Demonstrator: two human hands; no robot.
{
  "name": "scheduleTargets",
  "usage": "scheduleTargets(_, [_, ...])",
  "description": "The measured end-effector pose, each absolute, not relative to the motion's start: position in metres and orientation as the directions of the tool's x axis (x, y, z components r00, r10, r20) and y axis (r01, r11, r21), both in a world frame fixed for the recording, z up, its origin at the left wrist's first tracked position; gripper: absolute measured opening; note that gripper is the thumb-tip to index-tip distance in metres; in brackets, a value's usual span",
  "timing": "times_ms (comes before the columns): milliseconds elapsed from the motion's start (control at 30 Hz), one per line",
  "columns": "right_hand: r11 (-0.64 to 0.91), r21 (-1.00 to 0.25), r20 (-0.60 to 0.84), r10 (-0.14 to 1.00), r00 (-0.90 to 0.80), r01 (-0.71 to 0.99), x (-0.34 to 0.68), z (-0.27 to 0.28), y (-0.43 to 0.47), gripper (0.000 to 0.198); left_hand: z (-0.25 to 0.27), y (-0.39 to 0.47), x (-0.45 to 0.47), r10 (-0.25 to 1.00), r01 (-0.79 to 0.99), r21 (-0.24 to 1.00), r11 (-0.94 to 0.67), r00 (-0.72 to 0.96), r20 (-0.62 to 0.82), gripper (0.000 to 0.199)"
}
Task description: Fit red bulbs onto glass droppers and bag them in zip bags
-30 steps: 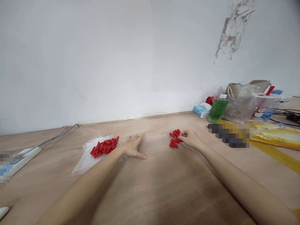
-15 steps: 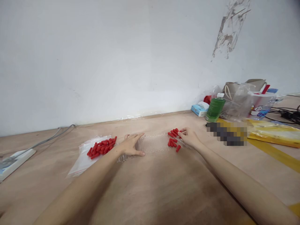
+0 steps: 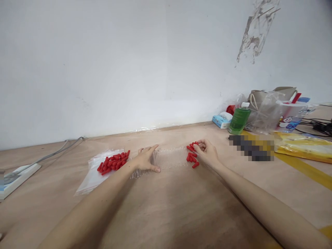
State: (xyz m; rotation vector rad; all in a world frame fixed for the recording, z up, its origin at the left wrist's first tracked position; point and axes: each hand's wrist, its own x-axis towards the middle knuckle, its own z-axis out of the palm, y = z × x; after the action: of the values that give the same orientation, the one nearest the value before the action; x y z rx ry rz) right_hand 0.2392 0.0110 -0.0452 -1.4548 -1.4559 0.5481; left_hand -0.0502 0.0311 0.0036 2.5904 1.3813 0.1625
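A row of thin clear tubes [image 3: 172, 158] lies side by side on the wooden table. My left hand [image 3: 145, 159] rests over the left part of the row, thumb and fingers spread apart, hiding some tubes. At the right end of the row sit several red rubber bulbs [image 3: 191, 158], apparently on the tube ends. My right hand [image 3: 207, 152] is at the farther bulbs, thumb and fingertips closed on one red rubber bulb [image 3: 195, 145]; its fingers partly cover it. Nearer to me, a single red bulb [image 3: 195, 165] lies just below the group.
Left of the tubes, a pile of red bulbs [image 3: 114, 162] lies on a clear plastic bag [image 3: 86, 181]. A power strip [image 3: 22, 178] stands far left. At right are a tissue pack [image 3: 220, 121], a green bottle [image 3: 239, 119], a plastic cup [image 3: 287, 117] and a yellow packet [image 3: 303, 147].
My right hand has shifted slightly left, its thumb now over the farther red bulbs. The nearest single bulb has turned to lie flatter. My left hand stays over the tubes.
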Motion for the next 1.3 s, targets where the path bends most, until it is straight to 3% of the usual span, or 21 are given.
scheduleTargets(100, [0.237,-0.846,0.39,0.885,0.252,0.477,0.243,-0.038,0.01,0.036,0.002,0.028,-0.051,0.833,0.797,0.252,-0.548,0.548,0.078,0.108])
scheduleTargets(167, [0.252,-0.844,0.361,0.919,0.156,0.474,0.251,-0.026,0.007,0.032,-0.001,0.024,-0.052,0.823,0.775,0.281,-0.567,0.55,0.143,0.105])
scheduleTargets(267, [0.217,-0.852,0.123,0.968,-0.221,0.476,0.266,-0.006,0.0,0.027,-0.006,0.02,-0.054,0.801,0.71,0.372,-0.597,0.552,0.231,0.097])
scheduleTargets(333, [0.169,-0.856,-0.067,0.901,-0.429,0.488,0.274,0.0,-0.005,0.029,-0.01,0.017,-0.056,0.793,0.662,0.441,-0.606,0.543,0.275,0.089])
scheduleTargets(400, [0.122,-0.86,-0.165,0.853,-0.495,0.496,0.276,0.001,-0.008,0.031,-0.011,0.012,-0.055,0.793,0.633,0.481,-0.606,0.526,0.308,0.082])
scheduleTargets(500, [0.079,-0.869,-0.177,0.871,-0.458,0.488,0.273,0.0,-0.008,0.034,-0.01,0.001,-0.05,0.791,0.609,0.506,-0.611,0.483,0.374,0.065])
scheduleTargets(633, [0.122,-0.854,-0.069,0.937,-0.342,0.506,0.269,0.006,-0.008,0.036,-0.01,-0.021,-0.044,0.787,0.576,0.557,-0.599,0.294,0.542,0.025])
scheduleTargets(700, [0.181,-0.852,0.056,0.964,-0.259,0.491,0.265,0.009,-0.009,0.036,-0.012,-0.032,-0.045,0.785,0.525,0.601,-0.603,0.255,0.565,0.026])
scheduleTargets(800, [0.223,-0.899,0.202,0.975,-0.095,0.376,0.248,0.006,-0.01,0.034,-0.015,-0.046,-0.052,0.833,0.475,0.688,-0.548,0.23,0.504,0.048])
scheduleTargets(867, [0.245,-0.922,0.245,0.969,-0.038,0.3,0.231,-0.001,-0.014,0.033,-0.014,-0.052,-0.059,0.847,0.495,0.693,-0.524,0.213,0.488,0.041])
scheduleTargets(967, [0.408,-0.855,0.393,0.913,-0.112,0.32,0.201,-0.011,-0.025,0.028,-0.011,-0.057,-0.066,0.797,0.551,0.597,-0.583,0.245,0.552,0.014])
scheduleTargets(1100, [0.617,-0.688,0.546,0.787,-0.287,0.383,0.166,-0.019,-0.044,0.017,-0.013,-0.061,-0.066,0.715,0.624,0.457,-0.634,0.248,0.654,0.016])
scheduleTargets(1300, [0.676,-0.656,0.573,0.735,-0.361,0.336,0.142,-0.029,-0.058,0.013,-0.036,-0.063,-0.062,0.658,0.689,0.285,-0.666,0.362,0.66,0.022])
